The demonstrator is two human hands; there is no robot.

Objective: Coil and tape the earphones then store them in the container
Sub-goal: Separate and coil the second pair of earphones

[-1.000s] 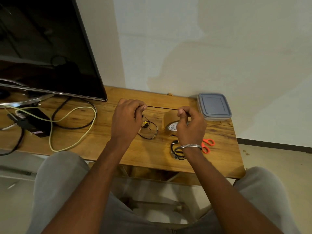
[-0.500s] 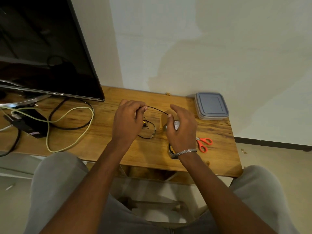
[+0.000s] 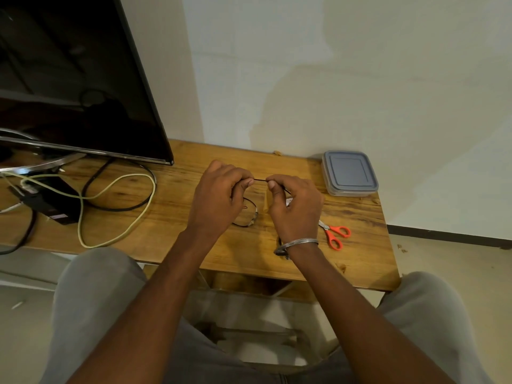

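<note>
The right hand [image 3: 296, 206], spread over the tape roll [image 3: 265, 201] half a second ago, now pinches the black earphone cable [image 3: 260, 180] a short span from the pinching left hand [image 3: 219, 195], loops dangling beneath; coiling apparently continues, the lidded container [image 3: 349, 173] beyond the right knuckles.

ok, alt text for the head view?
The left hand and right hand pinch a stretch of black earphone cable between them over a wooden table. A lidded grey container sits at its far right corner; orange scissors lie near the right wrist.
</note>
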